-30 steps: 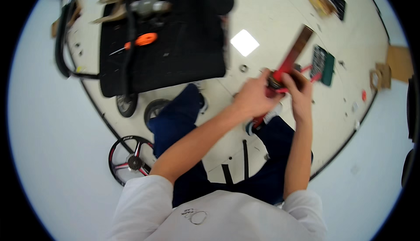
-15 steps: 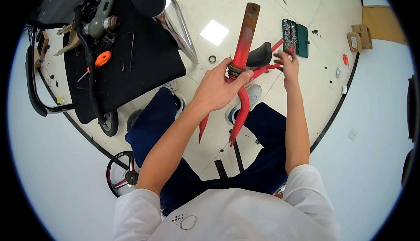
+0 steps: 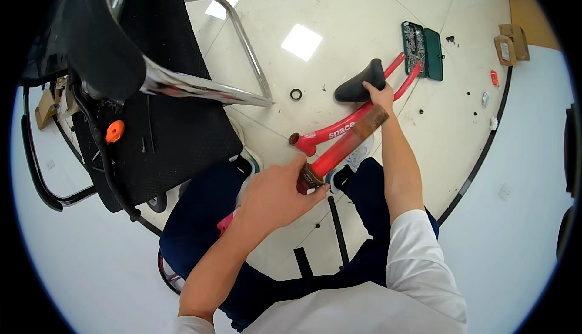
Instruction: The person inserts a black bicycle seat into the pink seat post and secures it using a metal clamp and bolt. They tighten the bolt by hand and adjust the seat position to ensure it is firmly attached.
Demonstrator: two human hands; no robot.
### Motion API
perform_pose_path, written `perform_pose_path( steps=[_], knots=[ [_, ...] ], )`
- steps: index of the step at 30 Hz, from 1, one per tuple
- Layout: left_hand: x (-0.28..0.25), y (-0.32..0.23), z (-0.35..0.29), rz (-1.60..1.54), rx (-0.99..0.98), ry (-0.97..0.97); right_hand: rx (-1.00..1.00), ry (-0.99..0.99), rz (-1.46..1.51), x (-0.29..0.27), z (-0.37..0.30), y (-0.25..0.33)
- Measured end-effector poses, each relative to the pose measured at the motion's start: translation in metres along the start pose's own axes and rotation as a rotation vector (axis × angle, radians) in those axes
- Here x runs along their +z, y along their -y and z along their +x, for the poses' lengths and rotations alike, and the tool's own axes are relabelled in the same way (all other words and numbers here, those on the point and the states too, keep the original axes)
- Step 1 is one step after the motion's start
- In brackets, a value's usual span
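My left hand (image 3: 273, 194) is wrapped round a red bicycle fork (image 3: 339, 152) at the dark, greasy bearing ring at the foot of its steerer tube. The tube slants up to the right and ends in a rusty brown section. One fork leg shows below my wrist; the rest is hidden. My right hand (image 3: 381, 96) grips the rear edge of a black saddle (image 3: 357, 84), its thumb over the top. Under the saddle, a red bicycle frame (image 3: 324, 135) extends from an open head tube at the left to two rear stays at the upper right. The fork tube crosses in front of it.
A black-seated chair (image 3: 176, 134) on the left bears an orange-handled tool (image 3: 114, 131) and a black handlebar (image 3: 109, 146). A green case of small hardware (image 3: 432, 55) lies open past the stays. A dark ring (image 3: 296, 94) and cardboard boxes (image 3: 512, 43) are on the floor.
The fork has tipped from nearly upright to a rightward slant, its legs swinging left. My right hand has come from the rear stays to the saddle. The view has shifted too.
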State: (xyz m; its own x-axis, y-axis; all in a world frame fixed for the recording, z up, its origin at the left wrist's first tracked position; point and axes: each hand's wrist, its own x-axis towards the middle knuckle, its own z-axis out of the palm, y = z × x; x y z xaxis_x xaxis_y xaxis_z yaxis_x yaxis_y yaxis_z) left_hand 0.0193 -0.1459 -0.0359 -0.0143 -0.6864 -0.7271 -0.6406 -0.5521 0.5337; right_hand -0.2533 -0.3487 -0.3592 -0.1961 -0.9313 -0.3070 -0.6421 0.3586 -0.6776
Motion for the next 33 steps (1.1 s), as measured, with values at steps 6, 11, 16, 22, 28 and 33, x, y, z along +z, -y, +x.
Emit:
perform_pose_path(
  steps=[6,11,16,22,28,33],
  knots=[
    [0.001,-0.004,0.004,-0.012,0.008,0.016,0.161,0.208,0.115,-0.023,-0.001,0.011],
    [0.005,-0.011,0.001,-0.038,0.031,0.040,0.277,0.445,0.205,-0.046,0.007,0.006],
    [0.032,0.000,0.002,0.110,0.055,0.127,0.284,0.503,0.144,-0.049,0.006,-0.003],
    [0.039,0.012,-0.004,0.140,0.075,0.200,-0.411,-0.284,-0.443,-0.009,-0.052,0.011],
    [0.009,0.015,-0.004,0.083,0.048,0.127,-0.798,0.745,-0.718,0.088,-0.172,-0.011],
    [-0.005,0.026,-0.001,0.064,0.044,0.089,-0.677,0.940,-0.817,0.122,-0.185,-0.009]
  ],
)
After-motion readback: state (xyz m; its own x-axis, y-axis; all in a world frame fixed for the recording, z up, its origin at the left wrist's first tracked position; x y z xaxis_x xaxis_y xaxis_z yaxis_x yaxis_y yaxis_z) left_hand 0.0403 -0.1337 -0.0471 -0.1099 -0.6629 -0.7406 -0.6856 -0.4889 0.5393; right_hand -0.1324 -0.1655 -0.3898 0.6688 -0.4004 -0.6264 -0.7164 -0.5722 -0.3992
